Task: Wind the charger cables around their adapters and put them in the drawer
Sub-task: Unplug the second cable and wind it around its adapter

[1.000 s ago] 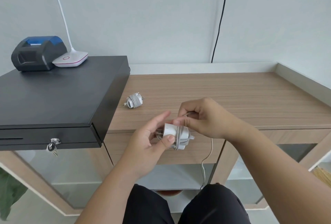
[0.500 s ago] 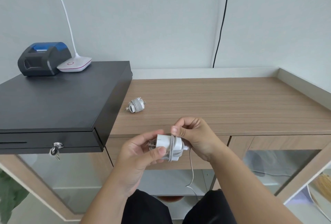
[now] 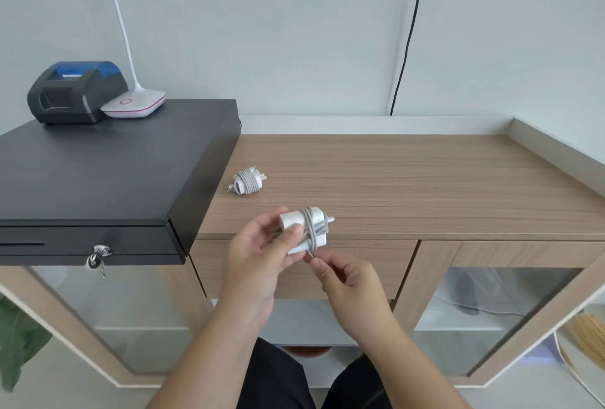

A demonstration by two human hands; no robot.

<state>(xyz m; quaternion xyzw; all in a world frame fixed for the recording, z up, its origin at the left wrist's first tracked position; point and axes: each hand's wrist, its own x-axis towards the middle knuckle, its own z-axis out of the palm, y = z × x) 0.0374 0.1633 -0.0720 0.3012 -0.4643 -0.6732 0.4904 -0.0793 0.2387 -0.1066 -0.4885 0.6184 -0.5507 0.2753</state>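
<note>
My left hand (image 3: 258, 255) grips a white charger adapter (image 3: 296, 222) at the front edge of the wooden counter (image 3: 409, 179). Its grey cable (image 3: 312, 232) is wound around the adapter's right half in several turns. My right hand (image 3: 347, 281) sits just below the adapter and pinches the cable's loose end. A second adapter (image 3: 247, 180), wrapped in its own cable, lies on the counter beside the black cash drawer (image 3: 98, 173). That drawer is closed, with keys (image 3: 97, 259) hanging from its front lock.
A dark receipt printer (image 3: 75, 91) and a white desk lamp base (image 3: 134, 105) stand on the back of the cash drawer. A black wire (image 3: 407, 39) runs down the wall. Glass-fronted cabinet doors (image 3: 491, 310) lie below the counter.
The dangling length of cable is now taken up around the adapter. My right hand moved from the adapter's right side to below it. The adapter rose to the counter's front edge.
</note>
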